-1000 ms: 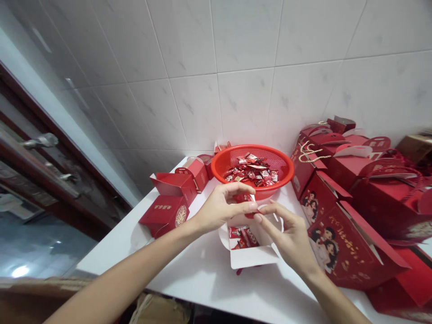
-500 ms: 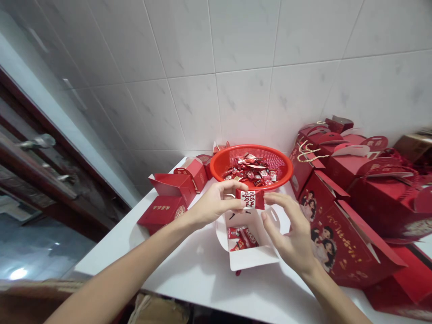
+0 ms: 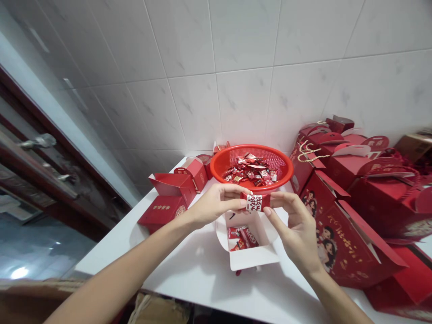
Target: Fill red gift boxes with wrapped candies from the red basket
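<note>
Between my two hands is a small red-and-white wrapped candy (image 3: 254, 203), its printed face toward me. My left hand (image 3: 221, 202) pinches its left end, and my right hand (image 3: 293, 220) grips the right end between thumb and fingers. Just below them stands an open gift box (image 3: 254, 259), white inside, with several red wrapped candies (image 3: 243, 237) at its bottom. Behind my hands, a red plastic colander (image 3: 286, 173) holds a heap of similar candies (image 3: 251, 168).
Red gift boxes (image 3: 165, 211) stand at the table's left side. Many larger red boxes (image 3: 351, 243) with handles crowd the right. A tiled wall (image 3: 243, 99) rises behind the white table (image 3: 189, 274). Cardboard (image 3: 158, 309) lies below the front edge.
My right hand has closed on the candy's right end, where it was apart with open fingers before. The candy has shifted slightly right and down.
</note>
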### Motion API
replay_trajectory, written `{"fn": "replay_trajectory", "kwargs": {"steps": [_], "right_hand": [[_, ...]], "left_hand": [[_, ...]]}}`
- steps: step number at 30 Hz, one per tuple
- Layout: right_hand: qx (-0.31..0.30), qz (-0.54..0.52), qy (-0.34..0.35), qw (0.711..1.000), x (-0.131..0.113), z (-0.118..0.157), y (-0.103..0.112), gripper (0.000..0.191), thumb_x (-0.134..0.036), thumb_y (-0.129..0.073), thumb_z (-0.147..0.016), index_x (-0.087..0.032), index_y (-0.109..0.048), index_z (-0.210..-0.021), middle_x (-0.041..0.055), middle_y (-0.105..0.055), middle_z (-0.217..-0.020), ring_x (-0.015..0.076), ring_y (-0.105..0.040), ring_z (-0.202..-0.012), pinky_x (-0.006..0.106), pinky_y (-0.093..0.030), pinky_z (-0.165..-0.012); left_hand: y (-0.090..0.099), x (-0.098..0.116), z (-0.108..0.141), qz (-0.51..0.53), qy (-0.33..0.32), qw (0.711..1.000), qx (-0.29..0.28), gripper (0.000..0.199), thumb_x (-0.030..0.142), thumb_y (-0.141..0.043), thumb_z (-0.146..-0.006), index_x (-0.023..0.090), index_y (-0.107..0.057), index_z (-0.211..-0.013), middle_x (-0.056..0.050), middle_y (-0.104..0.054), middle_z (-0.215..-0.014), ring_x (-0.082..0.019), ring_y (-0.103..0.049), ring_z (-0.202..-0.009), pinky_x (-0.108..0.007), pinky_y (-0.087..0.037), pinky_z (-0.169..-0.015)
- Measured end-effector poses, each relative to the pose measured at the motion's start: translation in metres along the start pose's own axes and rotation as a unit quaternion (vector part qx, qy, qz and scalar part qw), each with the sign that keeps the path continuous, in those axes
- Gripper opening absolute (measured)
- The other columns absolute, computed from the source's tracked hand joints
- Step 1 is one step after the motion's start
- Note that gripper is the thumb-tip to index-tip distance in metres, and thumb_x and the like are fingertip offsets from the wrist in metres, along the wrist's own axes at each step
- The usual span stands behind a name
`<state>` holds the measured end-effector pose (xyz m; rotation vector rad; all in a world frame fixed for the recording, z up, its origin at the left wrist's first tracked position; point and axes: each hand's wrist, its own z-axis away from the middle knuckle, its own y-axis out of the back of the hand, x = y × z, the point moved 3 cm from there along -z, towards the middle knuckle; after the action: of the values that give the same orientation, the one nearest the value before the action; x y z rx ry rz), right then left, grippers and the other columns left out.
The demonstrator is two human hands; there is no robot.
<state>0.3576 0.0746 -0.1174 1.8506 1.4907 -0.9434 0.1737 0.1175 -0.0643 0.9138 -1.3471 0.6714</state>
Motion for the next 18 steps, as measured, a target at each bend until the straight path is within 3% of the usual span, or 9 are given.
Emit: {"fn": "replay_trajectory", "kwargs": {"steps": [6,10,18], "right_hand": [[-0.002,-0.016,-0.014,1.0,0.0007,-0.0012,0.0003,0.021,-0.022,-0.069,-0.089,-0.025,-0.062,-0.108,0.0016,-0.067,-0.093,0.0177,-0.065,-0.086,0.032,-0.053,-0.081],[-0.008,-0.02,-0.02,1.0,0.0005,0.0,-0.0005,0.023,-0.022,-0.069,-0.089,-0.025,-0.061,-0.111,0.001,-0.067,-0.092,0.017,-0.065,-0.086,0.031,-0.052,-0.081],[-0.027,-0.011,-0.019,0.999,0.0004,0.0015,-0.0003,0.019,-0.023,-0.067,-0.09,-0.025,-0.062,-0.109,-0.0009,-0.068,-0.09,0.0157,-0.064,-0.085,0.029,-0.051,-0.079]], "left_hand": [[0.0013,-0.0004,-0.0009,-0.009,-0.013,1.0,-0.01,0.021,0.027,-0.066,-0.088,0.018,-0.077,-0.103,-0.008,-0.075,-0.094,-0.018,-0.067,-0.085,-0.033,-0.052,-0.08],[0.003,-0.0011,-0.0017,-0.016,-0.029,0.999,-0.013,0.019,0.025,-0.067,-0.088,0.017,-0.078,-0.1,-0.008,-0.076,-0.098,-0.02,-0.067,-0.093,-0.035,-0.05,-0.088],[0.0058,-0.0006,-0.0016,-0.061,-0.021,0.998,0.009,0.019,0.028,-0.069,-0.082,0.014,-0.075,-0.093,-0.009,-0.075,-0.093,-0.022,-0.069,-0.09,-0.037,-0.053,-0.085]]}}
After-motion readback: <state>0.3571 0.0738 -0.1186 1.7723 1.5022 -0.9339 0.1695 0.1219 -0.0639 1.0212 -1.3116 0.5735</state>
